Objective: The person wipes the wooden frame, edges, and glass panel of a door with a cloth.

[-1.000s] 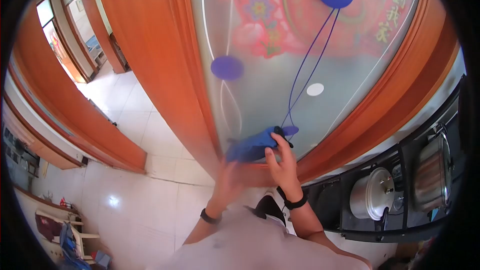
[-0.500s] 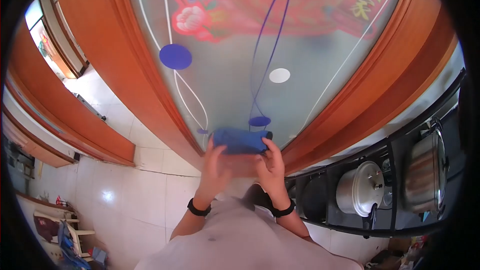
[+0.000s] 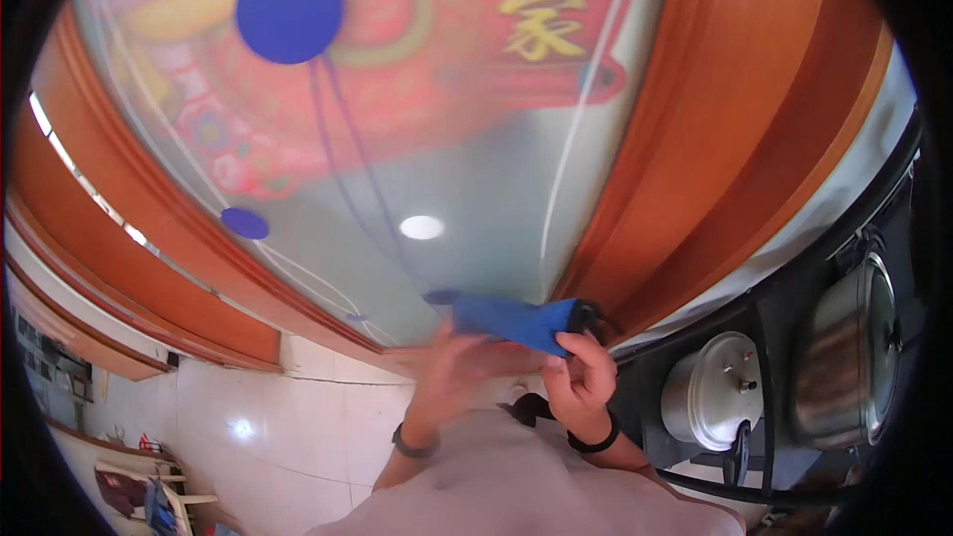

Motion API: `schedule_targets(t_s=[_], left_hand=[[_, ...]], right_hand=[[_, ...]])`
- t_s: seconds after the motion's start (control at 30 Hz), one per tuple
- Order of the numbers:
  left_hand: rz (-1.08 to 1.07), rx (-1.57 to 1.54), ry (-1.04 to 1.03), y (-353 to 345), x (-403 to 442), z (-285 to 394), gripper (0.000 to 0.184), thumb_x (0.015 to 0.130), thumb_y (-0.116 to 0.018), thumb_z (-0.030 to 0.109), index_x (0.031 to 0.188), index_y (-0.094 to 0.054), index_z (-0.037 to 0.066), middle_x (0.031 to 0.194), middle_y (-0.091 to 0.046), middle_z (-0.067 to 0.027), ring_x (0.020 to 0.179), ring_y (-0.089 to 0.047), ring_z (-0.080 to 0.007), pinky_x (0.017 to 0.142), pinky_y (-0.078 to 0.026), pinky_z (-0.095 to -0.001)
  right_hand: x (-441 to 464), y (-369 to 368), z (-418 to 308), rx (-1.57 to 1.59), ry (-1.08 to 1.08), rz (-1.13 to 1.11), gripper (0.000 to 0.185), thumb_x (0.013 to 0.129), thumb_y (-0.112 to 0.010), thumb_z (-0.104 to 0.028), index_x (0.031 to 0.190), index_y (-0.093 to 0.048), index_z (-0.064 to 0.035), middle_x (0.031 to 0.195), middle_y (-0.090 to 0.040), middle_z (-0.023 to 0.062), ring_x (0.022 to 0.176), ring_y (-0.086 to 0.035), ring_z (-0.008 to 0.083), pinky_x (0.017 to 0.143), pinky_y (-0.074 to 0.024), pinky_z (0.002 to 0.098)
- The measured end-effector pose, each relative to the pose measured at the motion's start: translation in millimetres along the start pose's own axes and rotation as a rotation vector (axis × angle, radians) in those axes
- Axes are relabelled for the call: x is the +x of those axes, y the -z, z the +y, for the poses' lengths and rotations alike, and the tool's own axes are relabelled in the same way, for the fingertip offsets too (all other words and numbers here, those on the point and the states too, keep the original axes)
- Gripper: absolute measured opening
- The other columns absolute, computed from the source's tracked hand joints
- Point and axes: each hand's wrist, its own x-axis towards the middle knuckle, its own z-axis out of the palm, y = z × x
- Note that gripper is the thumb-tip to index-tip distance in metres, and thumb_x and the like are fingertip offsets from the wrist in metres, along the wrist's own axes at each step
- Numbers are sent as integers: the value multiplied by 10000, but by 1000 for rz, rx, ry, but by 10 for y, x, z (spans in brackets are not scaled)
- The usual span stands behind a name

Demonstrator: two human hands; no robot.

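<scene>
A blue cloth item (image 3: 516, 324) with a black end hangs between my hands, in front of the frosted glass door panel (image 3: 486, 208). My right hand (image 3: 581, 377) pinches its lower edge near the black end, thumb and fingers closed on it. At its other end is my left hand (image 3: 442, 377), smeared by motion, so its fingers and any hold on the cloth cannot be made out. Both wrists wear black bands.
The door's orange wooden frame (image 3: 695, 139) surrounds the glass. On the right, a black rack (image 3: 764, 337) holds a pressure cooker (image 3: 710, 392) and a large steel pot (image 3: 849, 357). A chair with clothes (image 3: 149, 496) stands at the lower left on the tiled floor (image 3: 288, 447).
The view has swung across the door, whose decorations now sit further left. The blue item has tilted, its black end lower and further right. Both hands have moved with it.
</scene>
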Motion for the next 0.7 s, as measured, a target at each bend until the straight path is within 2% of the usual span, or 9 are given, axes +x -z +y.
schedule_targets(t_s=[0.1, 0.13, 0.2, 0.3, 0.4, 0.5, 0.6, 0.63, 0.7], left_hand=[[-90, -92, -66, -426, 200, -15, 436, 706, -608, 42, 1129, -512, -2, 1345, -388, -262, 1227, -430, -349, 983, -362, -384], [-122, 18, -99, -540, 263, -53, 422, 714, -620, 44, 1125, -531, 13, 1284, -434, -249, 1175, -457, -363, 931, -396, -397], [-165, 213, -165, -845, 364, -110, 395, 730, -644, 48, 1118, -570, 41, 1161, -527, -222, 1073, -511, -391, 828, -466, -422], [-233, 231, -259, -734, 446, -131, 302, 747, -638, 62, 1046, -598, 62, 1072, -567, -212, 994, -543, -402, 795, -469, -452], [-169, -59, -108, -724, 401, -397, 200, 764, -632, 102, 962, -623, 75, 1045, -584, -191, 949, -561, -393, 795, -462, -470], [-129, -61, -133, -750, 334, -641, 151, 755, -636, 106, 900, -633, 65, 1055, -592, -179, 907, -578, -368, 781, -469, -448], [-138, 380, -295, -597, 204, -627, 207, 682, -602, 2, 882, -628, 46, 1180, -547, -175, 887, -581, -320, 761, -479, -374], [-75, 379, -291, -492, 157, -590, 209, 674, -601, -5, 874, -627, 50, 1173, -555, -170, 859, -583, -315, 736, -479, -373], [54, 388, -287, -208, 76, -464, 214, 659, -598, -19, 857, -626, 57, 1158, -570, -159, 805, -586, -304, 686, -477, -371]], right_hand=[[49, 207, 138, -95, 134, 92, 289, 710, -616, 71, 992, -572, 26, 798, -604, 157, 648, -564, 271, 628, -460, 330], [99, 275, 198, -97, 130, 76, 295, 720, -623, 62, 1008, -578, 16, 822, -611, 149, 674, -573, 254, 649, -471, 342], [50, 387, 386, -112, -40, 191, 303, 728, -633, 52, 1023, -579, 11, 850, -616, 145, 713, -581, 237, 683, -477, 339], [-26, 479, 487, -13, -280, 250, 311, 759, -643, 24, 1062, -576, 3, 969, -620, 121, 848, -582, 183, 801, -473, 315], [48, 471, 532, -212, -109, 147, 291, 870, -569, -17, 1145, -476, 7, 1000, -550, 99, 827, -564, 128, 720, -470, 240], [-124, 335, 715, -95, -208, 123, 293, 871, -567, -21, 1146, -470, 2, 994, -550, 98, 838, -554, 123, 745, -461, 243], [-84, 32, 680, -201, -9, 33, 296, 869, -556, -13, 1149, -458, -8, 1000, -562, 114, 863, -546, 133, 771, -460, 264], [-49, -62, 651, -274, 79, 1, 301, 870, -552, -10, 1154, -452, -11, 1002, -566, 119, 869, -545, 137, 774, -461, 268], [-162, -242, 893, -157, 37, 38, 312, 872, -531, 3, 1169, -435, -11, 1012, -569, 132, 886, -553, 152, 776, -469, 279]])
